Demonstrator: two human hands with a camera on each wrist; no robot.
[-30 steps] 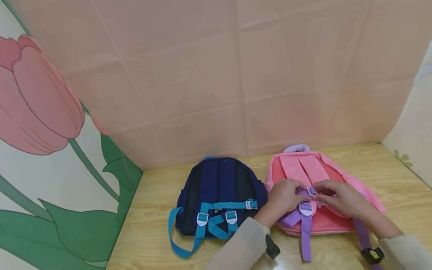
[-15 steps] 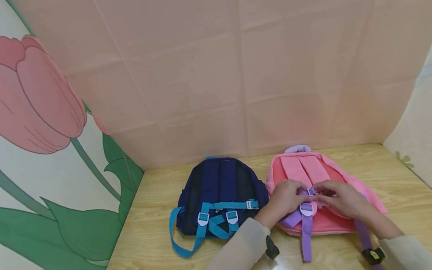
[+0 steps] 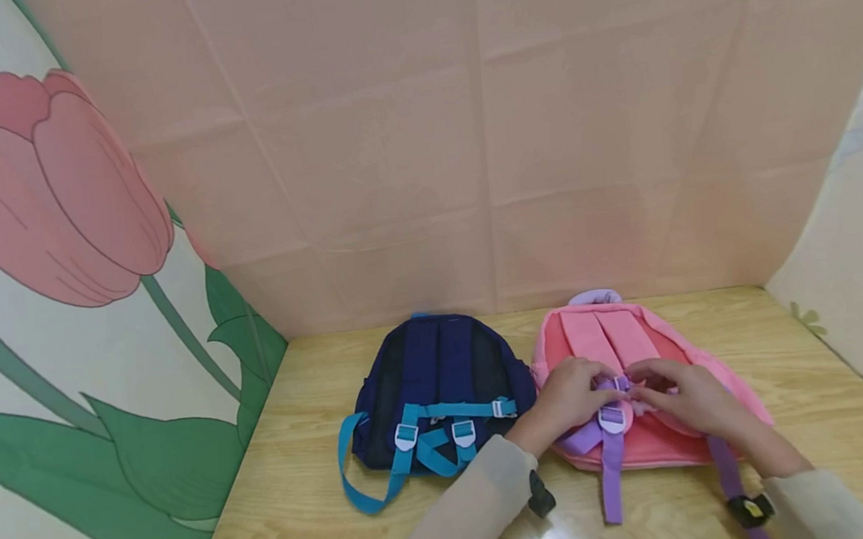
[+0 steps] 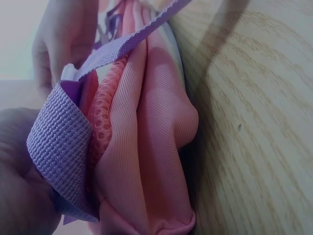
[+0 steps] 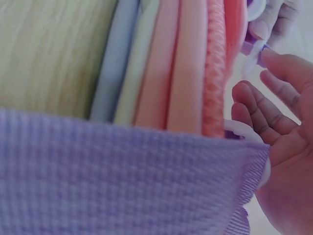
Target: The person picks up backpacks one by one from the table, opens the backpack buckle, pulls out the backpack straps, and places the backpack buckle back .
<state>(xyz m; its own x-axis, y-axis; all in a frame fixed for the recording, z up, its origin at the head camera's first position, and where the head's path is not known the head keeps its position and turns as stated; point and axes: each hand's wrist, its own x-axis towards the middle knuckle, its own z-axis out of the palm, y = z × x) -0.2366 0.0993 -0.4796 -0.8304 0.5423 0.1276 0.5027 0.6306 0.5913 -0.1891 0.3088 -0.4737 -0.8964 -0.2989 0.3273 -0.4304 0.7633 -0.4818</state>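
A pink backpack (image 3: 590,333) lies on the table with its strap side up. My left hand (image 3: 571,393) pinches a purple strap (image 3: 612,386) near the bag's middle. Facing it, my right hand (image 3: 684,398) has thumb and fingers drawn together at a small pale buckle (image 5: 252,61), whose exact shape is partly hidden. Just below the hands, a white-and-purple strap adjuster (image 3: 612,417) has its purple tail (image 3: 612,482) hanging over the bag's front edge. The left wrist view shows wide purple webbing (image 4: 61,147) beside the left hand.
A navy backpack (image 3: 437,352) with blue straps (image 3: 376,503) lies just left of the pink one, touching it. A pinkish sheet (image 3: 393,155) rises behind the wooden table (image 3: 289,488). A purple strap (image 3: 725,462) passes beneath my right forearm.
The right hand has shifted very slightly to the right, and the small piece between the fingertips has turned a little. My left hand and both backpacks stay in place.
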